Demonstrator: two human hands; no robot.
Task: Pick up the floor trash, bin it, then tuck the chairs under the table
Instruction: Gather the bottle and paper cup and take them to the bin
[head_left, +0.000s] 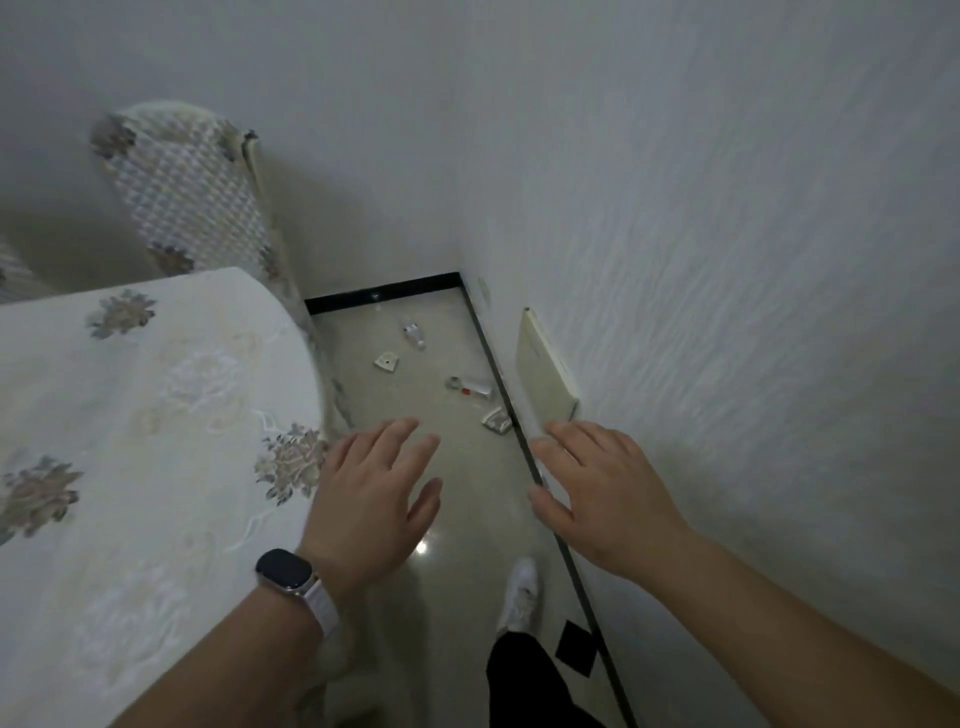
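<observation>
Several bits of trash lie on the shiny floor ahead: a small tube (414, 335) near the far skirting, a white wedge-shaped piece (387, 361), a tube with a red mark (471, 386) and a crumpled wrapper (497, 420) against the right skirting. My left hand (370, 501), with a watch on the wrist, hovers with fingers spread and holds nothing. My right hand (597, 486) is stretched out flat beside the wall, also holding nothing. A chair back (189, 202) with a patterned cover stands beyond the table (130, 415).
The table with its flowered cloth fills the left side. A textured white wall (727, 260) runs along the right, with a cream panel (545, 369) fixed low on it. The floor strip between them is narrow. My white shoe (519, 592) stands on it.
</observation>
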